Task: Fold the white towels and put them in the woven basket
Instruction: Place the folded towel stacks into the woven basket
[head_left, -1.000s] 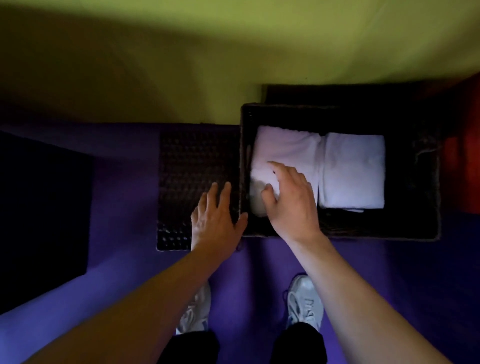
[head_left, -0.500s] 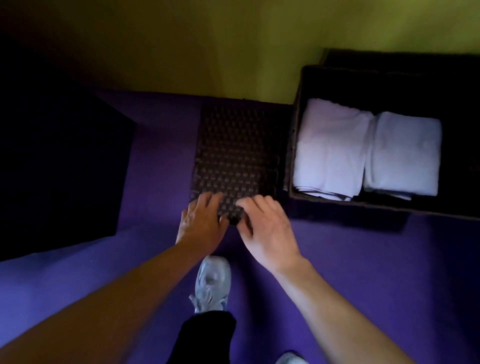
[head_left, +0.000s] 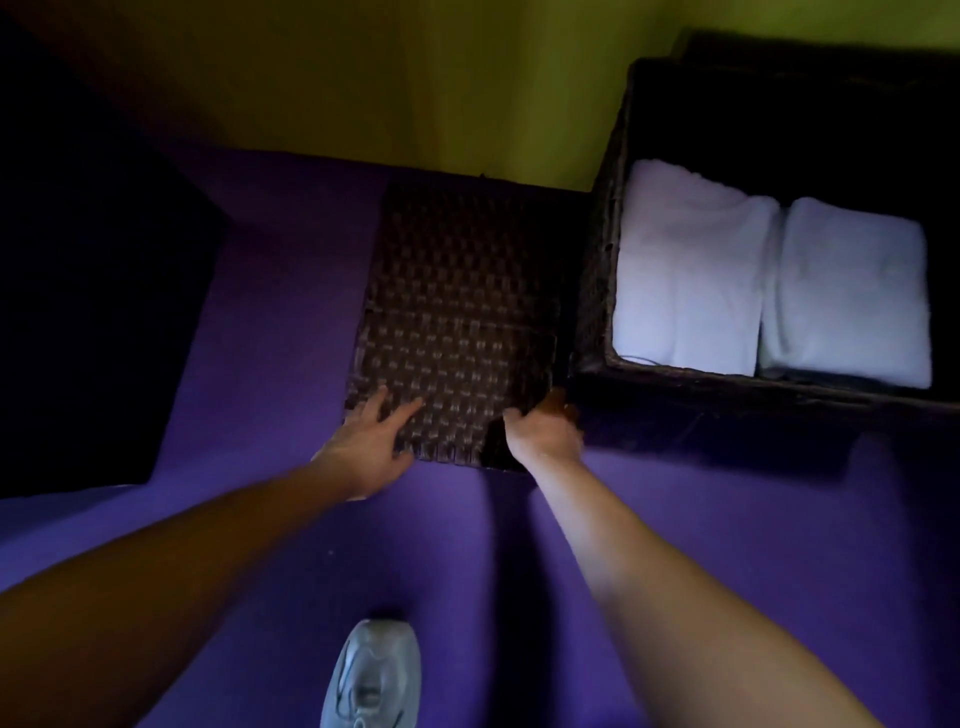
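Left hand (head_left: 363, 457) rests flat on the woven lid (head_left: 457, 322); right hand (head_left: 543, 434) fingers grip its near corner. One-cornered lifting could tip it against the woven basket (head_left: 597, 291).

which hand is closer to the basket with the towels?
Right. The right hand grips the lid's corner just beside the basket; the left hand rests on the lid's far side.

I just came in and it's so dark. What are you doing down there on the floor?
A person is bending over a flat dark woven panel, maybe the basket's lid, lying on the purple floor. The left hand rests spread on it, and the right hand grips its near corner. Beside it, the dark woven basket already holds two folded white towels side by side.
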